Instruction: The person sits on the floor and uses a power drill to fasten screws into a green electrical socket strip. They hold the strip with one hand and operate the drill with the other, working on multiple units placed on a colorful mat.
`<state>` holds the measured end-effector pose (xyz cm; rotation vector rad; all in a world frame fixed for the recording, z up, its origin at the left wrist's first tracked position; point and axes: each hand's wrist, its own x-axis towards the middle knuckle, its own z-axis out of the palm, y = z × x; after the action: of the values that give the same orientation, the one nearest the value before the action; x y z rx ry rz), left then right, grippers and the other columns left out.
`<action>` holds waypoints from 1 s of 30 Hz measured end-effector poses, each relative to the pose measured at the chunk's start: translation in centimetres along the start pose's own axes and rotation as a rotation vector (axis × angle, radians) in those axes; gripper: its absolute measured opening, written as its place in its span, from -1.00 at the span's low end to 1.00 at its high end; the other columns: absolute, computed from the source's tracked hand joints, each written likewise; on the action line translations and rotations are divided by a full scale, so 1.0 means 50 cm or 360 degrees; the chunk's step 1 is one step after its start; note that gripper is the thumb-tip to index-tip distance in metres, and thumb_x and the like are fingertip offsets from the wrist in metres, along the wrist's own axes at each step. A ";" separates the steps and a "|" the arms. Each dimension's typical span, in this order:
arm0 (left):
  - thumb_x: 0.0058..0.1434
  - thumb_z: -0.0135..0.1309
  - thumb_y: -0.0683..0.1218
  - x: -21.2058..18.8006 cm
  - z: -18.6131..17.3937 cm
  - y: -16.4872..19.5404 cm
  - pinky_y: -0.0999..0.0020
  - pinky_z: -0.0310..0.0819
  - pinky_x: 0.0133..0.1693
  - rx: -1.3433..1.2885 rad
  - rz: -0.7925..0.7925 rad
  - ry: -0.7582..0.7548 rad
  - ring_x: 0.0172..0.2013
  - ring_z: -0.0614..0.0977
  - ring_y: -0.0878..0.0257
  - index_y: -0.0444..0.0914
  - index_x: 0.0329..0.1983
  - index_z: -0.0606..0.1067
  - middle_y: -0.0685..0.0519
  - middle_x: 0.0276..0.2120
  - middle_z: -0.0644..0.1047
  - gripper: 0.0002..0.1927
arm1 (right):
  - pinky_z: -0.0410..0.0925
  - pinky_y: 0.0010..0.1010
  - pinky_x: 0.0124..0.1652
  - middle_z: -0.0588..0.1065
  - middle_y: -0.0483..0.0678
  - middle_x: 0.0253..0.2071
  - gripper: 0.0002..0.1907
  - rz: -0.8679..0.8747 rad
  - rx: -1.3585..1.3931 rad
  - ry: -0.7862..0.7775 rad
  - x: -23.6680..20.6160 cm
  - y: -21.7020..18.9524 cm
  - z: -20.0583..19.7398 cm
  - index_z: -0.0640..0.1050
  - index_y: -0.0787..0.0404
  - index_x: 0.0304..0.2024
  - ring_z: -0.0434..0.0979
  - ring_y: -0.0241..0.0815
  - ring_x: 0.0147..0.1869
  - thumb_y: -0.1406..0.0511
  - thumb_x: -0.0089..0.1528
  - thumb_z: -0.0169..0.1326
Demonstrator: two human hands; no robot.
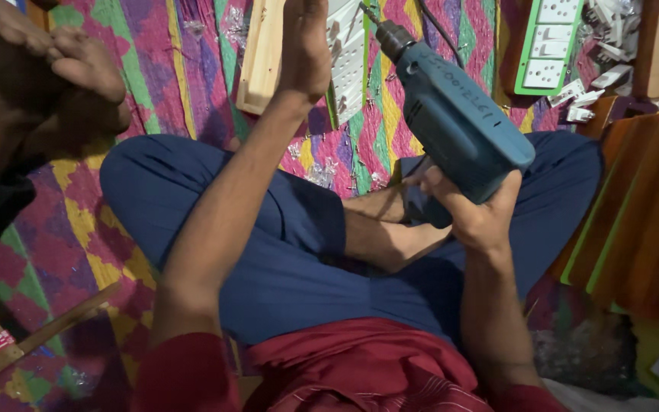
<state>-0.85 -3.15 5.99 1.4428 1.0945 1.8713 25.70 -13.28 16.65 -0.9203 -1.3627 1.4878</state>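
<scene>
I am clenching my right hand [476, 217] around the teal plastic power drill [451, 114], its bit angling up-left toward the pale wooden switchboard box [268, 53] that my left hand [305, 46] is grasping.

Warm, fairly dim indoor light is falling from above, brightening the white switch plates [547, 42] beyond the fingers [310, 30] while the lower corners are sinking into shadow. The drill [455, 114] gripped by the fingers [440, 183] is catching a soft sheen. Edges are bending slightly and showing mild blur.
</scene>
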 end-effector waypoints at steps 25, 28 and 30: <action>0.56 -0.04 -0.10 -0.033 0.026 -0.051 0.35 0.34 0.06 0.0710 0.0156 0.0227 -0.07 0.47 0.11 -0.39 0.17 0.40 -0.04 -0.11 0.43 -0.73 | 0.58 -0.14 0.01 0.57 0.11 -0.18 -0.67 0.0066 0.0162 -0.0095 0.002 -0.007 0.027 0.49 0.51 0.08 0.67 0.00 -0.08 0.58 0.24 0.10; 0.60 -0.13 -0.14 -0.031 0.038 -0.049 0.36 0.31 -0.04 -0.0438 -0.0294 0.0416 -0.18 0.37 0.30 -0.33 -0.11 0.40 0.09 -0.24 0.39 -0.82 | 0.58 -0.14 0.02 0.57 0.10 -0.17 -0.67 0.0050 0.0156 -0.0096 0.001 -0.008 0.025 0.49 0.50 0.07 0.67 -0.01 -0.08 0.58 0.24 0.11; 0.61 -0.15 -0.13 -0.033 0.042 -0.051 0.39 0.28 -0.04 -0.0271 -0.0206 0.0408 -0.18 0.32 0.35 -0.30 -0.14 0.34 0.15 -0.25 0.32 -0.83 | 0.58 -0.14 0.03 0.57 0.10 -0.17 -0.68 0.0060 0.0151 -0.0082 -0.001 -0.008 0.024 0.49 0.50 0.07 0.67 -0.01 -0.07 0.58 0.24 0.12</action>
<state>1.47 -2.53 3.18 1.0349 1.0861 2.0402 24.67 -13.74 17.20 -0.8571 -1.3060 1.6004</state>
